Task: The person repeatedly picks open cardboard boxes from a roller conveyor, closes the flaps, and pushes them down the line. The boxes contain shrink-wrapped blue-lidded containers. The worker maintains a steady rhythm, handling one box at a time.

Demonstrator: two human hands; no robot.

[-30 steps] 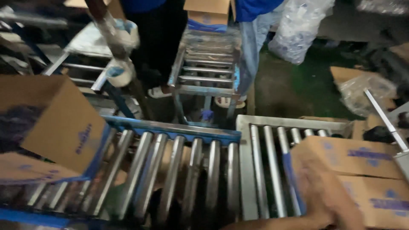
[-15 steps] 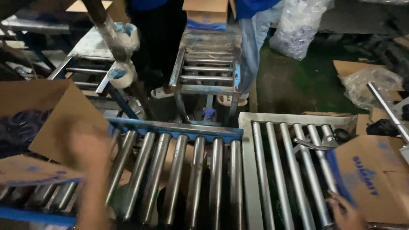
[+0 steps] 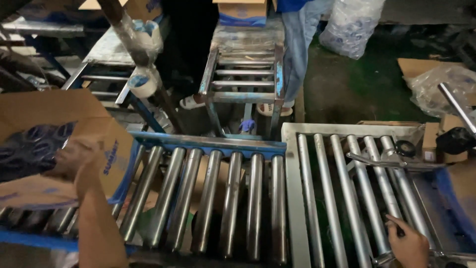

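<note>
Right-side box gone; right hand [image 3: 407,244] on rollers [image 3: 369,193].

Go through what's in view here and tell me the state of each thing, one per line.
Cardboard box: open, flaps up, dark items inside, resting on the left rollers.
Left hand: on the box's open flap.
Right hand: resting on the right roller conveyor, holding nothing.
Left roller conveyor: bare past the box.
Tape roll: hanging on a post.

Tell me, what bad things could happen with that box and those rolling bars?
The open cardboard box rests on rollers, steadied only by the left hand, so it might roll or tip and spill its dark contents. The right hand rests on the other conveyor's rollers, where fingers could perhaps get pinched between bars.
</note>
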